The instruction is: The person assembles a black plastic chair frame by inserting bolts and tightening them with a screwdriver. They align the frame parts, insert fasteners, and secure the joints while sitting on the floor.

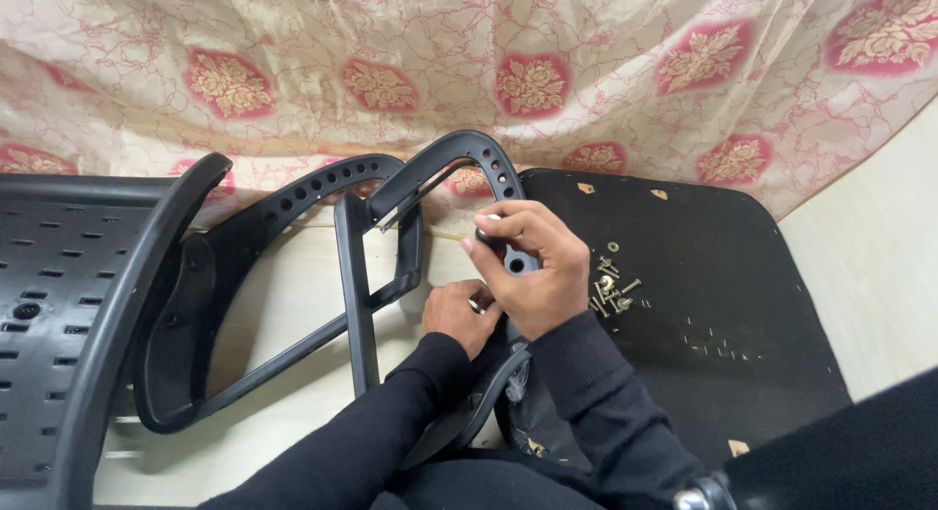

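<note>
The black armrest point(459, 178) rests against the upside-down seat base point(703, 305), and most screws point(611, 290) lie loose in a heap on that base, so fastening looks barely begun. The right hand point(528, 266) is closed around the armrest's lower end; the left hand point(457, 315), just beneath, pinches something too small to identify.

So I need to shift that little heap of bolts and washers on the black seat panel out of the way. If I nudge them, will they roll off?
The bolts lie loose, so they would probably scatter and roll in short arcs. The washer lies flat and should slide. The seat panel looks flat and fabric-covered, which likely slows them.
</note>
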